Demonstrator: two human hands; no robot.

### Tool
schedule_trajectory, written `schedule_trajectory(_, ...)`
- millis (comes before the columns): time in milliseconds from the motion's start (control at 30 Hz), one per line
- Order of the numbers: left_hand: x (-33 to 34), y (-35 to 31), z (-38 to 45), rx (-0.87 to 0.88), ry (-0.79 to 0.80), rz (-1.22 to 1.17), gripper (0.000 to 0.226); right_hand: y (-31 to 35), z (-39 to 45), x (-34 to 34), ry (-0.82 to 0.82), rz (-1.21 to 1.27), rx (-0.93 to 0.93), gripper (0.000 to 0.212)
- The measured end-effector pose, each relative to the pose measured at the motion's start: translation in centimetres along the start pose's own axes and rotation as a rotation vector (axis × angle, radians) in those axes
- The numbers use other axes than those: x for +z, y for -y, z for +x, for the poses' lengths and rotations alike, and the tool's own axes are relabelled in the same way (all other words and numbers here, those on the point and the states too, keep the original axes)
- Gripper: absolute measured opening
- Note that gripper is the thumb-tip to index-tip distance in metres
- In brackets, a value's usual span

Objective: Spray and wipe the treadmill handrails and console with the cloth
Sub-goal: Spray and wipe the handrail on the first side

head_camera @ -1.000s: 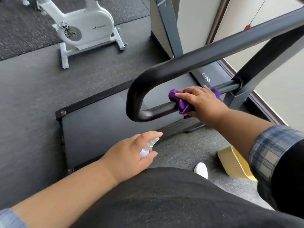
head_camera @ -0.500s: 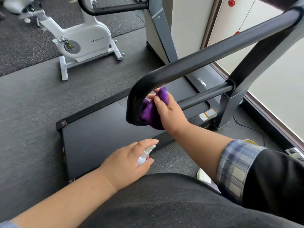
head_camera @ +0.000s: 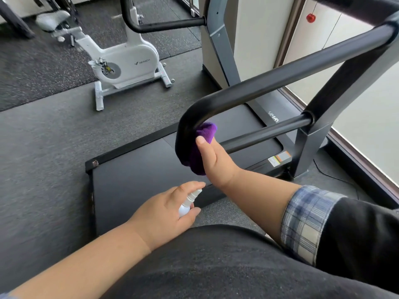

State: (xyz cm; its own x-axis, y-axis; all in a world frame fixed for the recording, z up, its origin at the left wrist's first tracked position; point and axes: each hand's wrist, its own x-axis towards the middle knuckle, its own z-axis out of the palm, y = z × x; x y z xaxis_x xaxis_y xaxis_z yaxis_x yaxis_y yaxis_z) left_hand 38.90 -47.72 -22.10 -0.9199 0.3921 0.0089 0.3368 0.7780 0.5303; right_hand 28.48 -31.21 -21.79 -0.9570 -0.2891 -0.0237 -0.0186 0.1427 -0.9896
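Cloth point(head_camera: 205, 134) in purple is what we clutch in our right hand point(head_camera: 213, 160), pressed against the curved end of the black handrail point(head_camera: 269, 83) where it bends down. Nearer to us, our left hand point(head_camera: 164, 212) is wrapped around a small white spray bottle point(head_camera: 189, 202), forefinger lying over its top, above the edge of the treadmill deck point(head_camera: 133, 182). Farther off, a white exercise bike point(head_camera: 123, 63) stands on the dark floor point(head_camera: 43, 137).

Grey floor point(head_camera: 54, 147), treadmill point(head_camera: 138, 169), exercise bike point(head_camera: 127, 63)
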Motion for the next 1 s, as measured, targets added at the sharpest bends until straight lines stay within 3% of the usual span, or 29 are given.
schedule_trajectory(133, -0.4, -0.2, -0.6, -0.022, -0.005, -0.009, 0.055, -0.4, -0.8, -1.9, 0.142, -0.014, 0.002, 0.028)
schedule_trajectory(333, 0.2, 0.2, -1.4, -0.081, -0.018, -0.015, 0.055, -0.7, 0.9, -4.6, 0.332, -0.378, -0.107, 0.021)
schedule_trajectory(500, 0.6, 0.2, -1.9, -0.124, -0.014, -0.024, 0.055, 2.0, 4.9, -4.3, 0.433, -0.694, -0.026, 0.088)
schedule_trajectory(600, 0.9, -0.2, -2.0, -0.135, -0.008, -0.025, 0.055, 1.7, 5.7, -3.0, 0.526, -0.792, 0.055, 0.113)
schedule_trajectory(767, 1.3, -0.3, -2.0, -0.148, -0.006, -0.037, 0.055, -0.3, 5.1, -2.2, 0.402, -0.869, -0.041, 0.088)
schedule_trajectory(900, 1.3, -0.4, -1.9, -0.150, 0.002, -0.055, 0.063, -2.1, 3.8, -2.4, 0.272, -0.963, -0.250, 0.062)
schedule_trajectory(1000, 1.0, -0.6, -1.9, -0.149, -0.012, -0.040, 0.065, -3.4, 3.6, -4.0, 0.254, -1.105, -0.357, 0.063)
